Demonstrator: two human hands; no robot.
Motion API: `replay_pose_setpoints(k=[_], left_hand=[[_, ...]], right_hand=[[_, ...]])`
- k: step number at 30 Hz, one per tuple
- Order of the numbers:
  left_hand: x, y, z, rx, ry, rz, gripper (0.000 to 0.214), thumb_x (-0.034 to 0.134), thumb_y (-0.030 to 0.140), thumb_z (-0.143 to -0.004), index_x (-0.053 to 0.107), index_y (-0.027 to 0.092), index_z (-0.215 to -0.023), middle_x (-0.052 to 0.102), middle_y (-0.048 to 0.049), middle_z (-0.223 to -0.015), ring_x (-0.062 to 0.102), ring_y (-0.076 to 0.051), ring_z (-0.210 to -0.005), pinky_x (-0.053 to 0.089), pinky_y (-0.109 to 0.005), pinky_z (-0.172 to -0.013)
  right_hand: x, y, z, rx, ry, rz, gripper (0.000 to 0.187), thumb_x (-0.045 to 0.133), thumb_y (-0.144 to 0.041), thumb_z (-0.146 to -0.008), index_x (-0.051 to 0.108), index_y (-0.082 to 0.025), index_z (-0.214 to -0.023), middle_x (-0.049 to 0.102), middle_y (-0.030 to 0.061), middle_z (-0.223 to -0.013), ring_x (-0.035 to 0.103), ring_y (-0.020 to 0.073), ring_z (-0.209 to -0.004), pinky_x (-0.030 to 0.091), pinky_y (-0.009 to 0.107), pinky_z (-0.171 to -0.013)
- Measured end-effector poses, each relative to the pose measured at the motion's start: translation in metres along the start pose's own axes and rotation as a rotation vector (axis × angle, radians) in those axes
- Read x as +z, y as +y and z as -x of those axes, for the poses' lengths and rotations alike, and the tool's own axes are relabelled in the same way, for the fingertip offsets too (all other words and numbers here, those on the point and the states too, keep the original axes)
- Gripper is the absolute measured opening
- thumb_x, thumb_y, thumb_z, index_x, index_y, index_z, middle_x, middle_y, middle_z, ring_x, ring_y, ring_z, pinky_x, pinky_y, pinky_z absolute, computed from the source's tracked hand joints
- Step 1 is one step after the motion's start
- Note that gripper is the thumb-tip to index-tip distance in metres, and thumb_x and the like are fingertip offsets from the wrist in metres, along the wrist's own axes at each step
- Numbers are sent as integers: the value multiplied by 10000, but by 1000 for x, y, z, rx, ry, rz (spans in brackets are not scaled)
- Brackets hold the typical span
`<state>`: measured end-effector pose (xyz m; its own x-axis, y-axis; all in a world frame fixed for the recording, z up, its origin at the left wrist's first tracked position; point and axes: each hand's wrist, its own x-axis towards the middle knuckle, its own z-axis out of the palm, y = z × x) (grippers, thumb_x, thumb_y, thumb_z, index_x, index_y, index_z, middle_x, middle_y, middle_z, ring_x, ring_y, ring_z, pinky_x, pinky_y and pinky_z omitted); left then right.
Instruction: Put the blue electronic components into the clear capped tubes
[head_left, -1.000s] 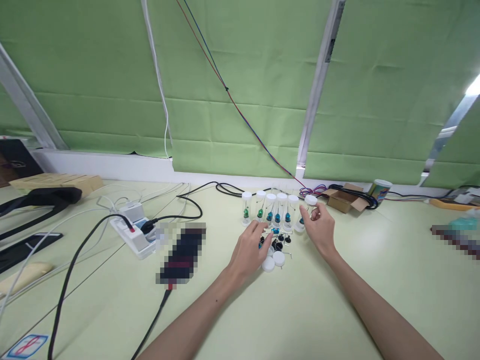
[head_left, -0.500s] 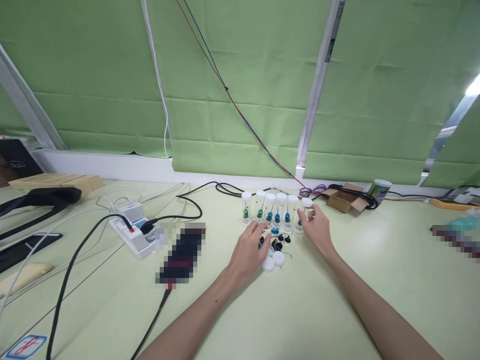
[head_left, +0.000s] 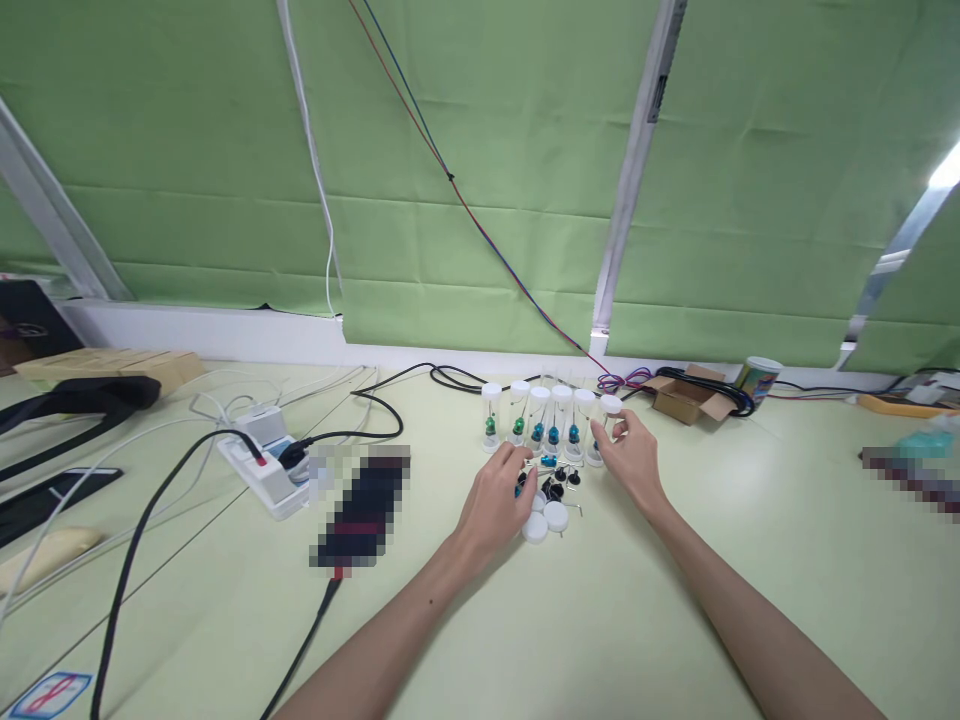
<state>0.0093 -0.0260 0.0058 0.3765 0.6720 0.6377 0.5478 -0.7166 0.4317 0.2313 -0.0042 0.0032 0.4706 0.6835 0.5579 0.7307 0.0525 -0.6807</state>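
Several clear capped tubes stand upright in a row, with green or blue pieces inside; one green-filled tube is at the left end. My right hand has its thumb and fingers around the rightmost tube, just below its white cap. In front of the row, my left hand lies low beside a pile of small parts, thumb apart from the bent fingers, with nothing visible in it. The pile has black pieces, a blue piece and bent metal pins. Loose white caps lie nearest me.
A power strip with plugged-in cables sits left, near a blurred dark device on a cord. Behind the tubes run black cables. An opened cardboard box and a printed can stand at the back right.
The view has shifted very slightly. Both hands stay in nearly the same places, the right one still at the rightmost tube.
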Motion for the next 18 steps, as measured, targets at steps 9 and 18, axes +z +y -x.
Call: replay_pose_setpoints(k=[9,18], left_hand=[[-1,0,0,-1,0,-5,141,418,186,-902,554,202,-935,576,-32,-887,551,-149,-737,455,-282,-648],[-4,-2,-2,-30,4,-46,155,423,193,-901,557,203,-978,578,-27,-877,553,-140,-673,449,-271,-613]], right_hand=[[1,-1,0,22,6,21,310,554,-430,-710,592,-174,-880,516,-1,-648,508,188,-594,349,283,-577],[-2,-6,1,69,-7,23,326,551,-411,-694,628,-166,-895,528,-2,-616,516,195,-584,355,291,-591]])
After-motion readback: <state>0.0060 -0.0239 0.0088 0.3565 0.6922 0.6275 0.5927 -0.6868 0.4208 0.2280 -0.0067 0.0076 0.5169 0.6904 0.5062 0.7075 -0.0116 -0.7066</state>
